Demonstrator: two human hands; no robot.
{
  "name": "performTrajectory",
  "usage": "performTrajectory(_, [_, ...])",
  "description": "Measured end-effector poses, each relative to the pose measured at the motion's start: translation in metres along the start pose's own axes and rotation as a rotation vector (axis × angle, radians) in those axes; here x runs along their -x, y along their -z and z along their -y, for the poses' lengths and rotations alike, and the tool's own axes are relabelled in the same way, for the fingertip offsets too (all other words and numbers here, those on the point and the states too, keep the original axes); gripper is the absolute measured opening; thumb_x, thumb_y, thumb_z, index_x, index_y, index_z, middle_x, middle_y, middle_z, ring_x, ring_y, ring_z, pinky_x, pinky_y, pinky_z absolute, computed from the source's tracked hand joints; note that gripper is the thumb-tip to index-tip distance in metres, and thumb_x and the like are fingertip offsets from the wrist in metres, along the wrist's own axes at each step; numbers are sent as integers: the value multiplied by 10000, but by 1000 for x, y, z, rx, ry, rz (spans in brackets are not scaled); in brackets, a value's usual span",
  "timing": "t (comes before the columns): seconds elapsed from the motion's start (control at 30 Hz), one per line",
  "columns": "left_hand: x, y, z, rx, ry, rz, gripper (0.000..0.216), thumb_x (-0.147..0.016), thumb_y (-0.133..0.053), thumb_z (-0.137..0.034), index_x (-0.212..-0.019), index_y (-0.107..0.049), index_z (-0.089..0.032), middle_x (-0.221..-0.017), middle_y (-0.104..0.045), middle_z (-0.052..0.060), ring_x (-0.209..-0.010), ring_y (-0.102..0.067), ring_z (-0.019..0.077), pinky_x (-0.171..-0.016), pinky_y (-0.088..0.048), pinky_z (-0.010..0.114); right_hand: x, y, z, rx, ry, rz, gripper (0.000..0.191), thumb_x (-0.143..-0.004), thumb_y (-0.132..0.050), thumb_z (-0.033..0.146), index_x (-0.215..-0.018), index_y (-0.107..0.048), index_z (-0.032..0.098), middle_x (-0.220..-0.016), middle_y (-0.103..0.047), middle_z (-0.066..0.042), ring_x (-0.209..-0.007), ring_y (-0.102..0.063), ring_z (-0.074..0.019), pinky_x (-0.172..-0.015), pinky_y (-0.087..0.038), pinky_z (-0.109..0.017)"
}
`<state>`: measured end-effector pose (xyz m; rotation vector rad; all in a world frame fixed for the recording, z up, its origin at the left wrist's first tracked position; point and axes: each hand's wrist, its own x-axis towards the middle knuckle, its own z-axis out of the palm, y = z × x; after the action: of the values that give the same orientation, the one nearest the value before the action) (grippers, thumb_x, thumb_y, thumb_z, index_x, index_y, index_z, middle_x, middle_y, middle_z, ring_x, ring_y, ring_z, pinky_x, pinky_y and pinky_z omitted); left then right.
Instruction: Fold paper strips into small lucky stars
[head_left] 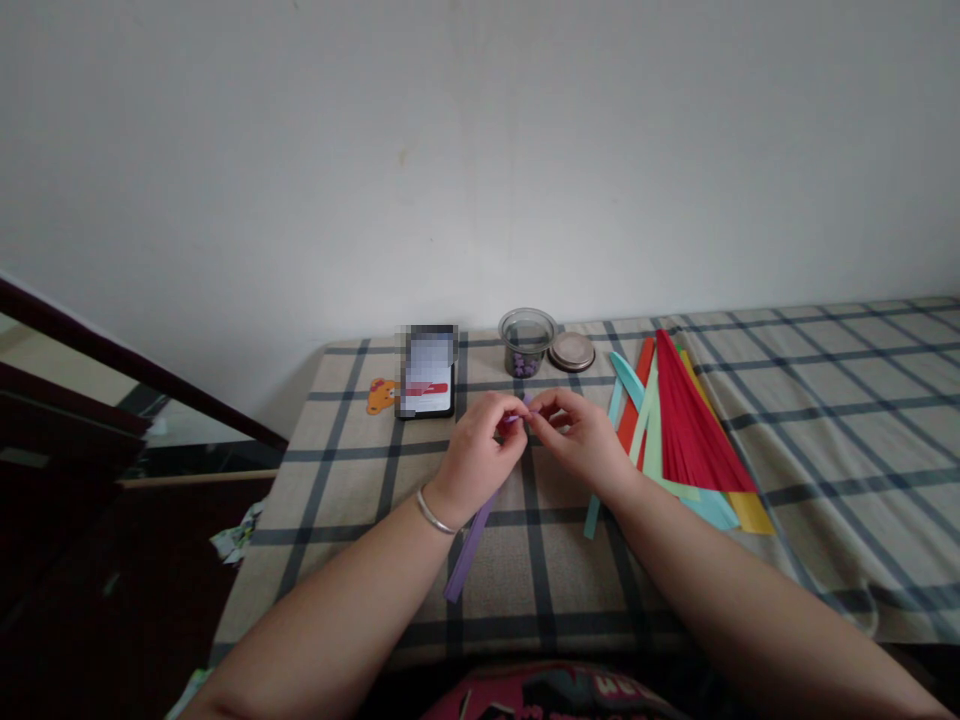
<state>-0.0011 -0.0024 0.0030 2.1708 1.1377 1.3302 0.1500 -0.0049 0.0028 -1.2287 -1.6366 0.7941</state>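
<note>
My left hand (487, 432) and my right hand (571, 428) meet above the middle of the table, fingertips pinched together. Between them is a small piece of purple paper strip (514, 418), mostly covered by the fingers. More purple paper strips (471, 548) lie on the cloth under my left wrist. Just beyond the hands stands a clear jar (527, 345) with several small purple folded paper pieces (523, 364) at its bottom. Its round lid (573, 351) rests beside it on the right.
Red paper strips (697, 430) fan out on the right, over yellow (752, 513), green and light blue ones. A phone (429, 372) with a blurred screen leans upright at the back left, next to a cartoon bear (381, 396). A checked cloth (337, 460) covers the table, which meets the wall.
</note>
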Motion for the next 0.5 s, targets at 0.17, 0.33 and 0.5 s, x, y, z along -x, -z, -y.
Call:
performTrajectory(0.17, [-2,1,0,-7,75,11,159,-769,-554,-72,-890,-557,-176,-861,-631,34,-810,-603,141,-734,-496,258,-1,1,-2,41,29,1,81,-787,-578,265,-782,-616,194,-743,-642,-18,-631,-603,-136,-567,-483,-249])
performTrajectory(0.33, [-3,0,2,59,194,75,141,-764,-569,-95,-882,-583,-171,-835,-657,30,-748,-627,133,-696,-508,248,-2,0,-5,80,44,-2,67,-778,-577,242,-787,-622,194,-758,-646,-24,-648,-606,-142,-590,-489,-260])
performTrajectory(0.5, [-3,0,2,62,233,102,139,-767,-573,-114,-891,-602,-169,-839,-677,36,-745,-639,138,-697,-513,254,-2,2,-6,99,43,0,74,-776,-577,243,-786,-630,194,-749,-647,-21,-655,-604,-146,-601,-485,-267])
